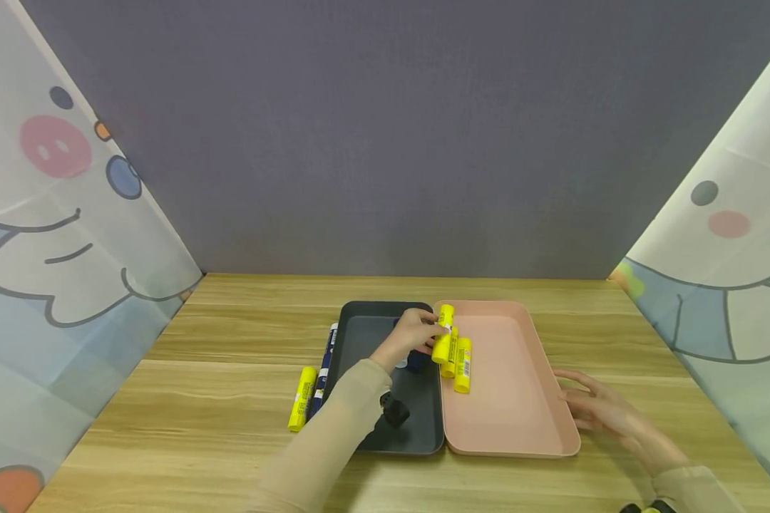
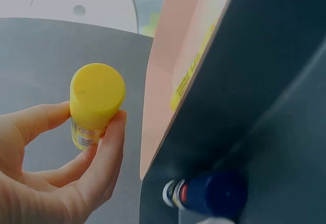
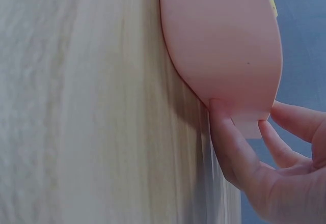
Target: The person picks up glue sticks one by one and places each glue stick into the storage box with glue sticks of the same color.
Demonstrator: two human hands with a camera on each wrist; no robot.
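My left hand [image 1: 411,335] pinches a yellow glue stick [image 1: 443,348] between thumb and fingers, over the left edge of the pink tray [image 1: 503,406]. In the left wrist view the round end of this glue stick [image 2: 98,89] faces the camera. Below it, two more yellow glue sticks [image 1: 463,367] lie in the pink tray along its left wall. At the tray's right wall is my right hand [image 1: 606,417]; in the right wrist view its extended fingers [image 3: 232,142] touch the outer wall and rim.
Left of the pink tray stands a dark grey tray [image 1: 417,431] holding dark blue sticks [image 1: 415,361], partly hidden by my left hand. On the wooden table [image 1: 205,399] beside it lie dark blue sticks [image 1: 324,363] and another yellow glue stick [image 1: 302,399]. A grey panel [image 1: 385,142] rises behind.
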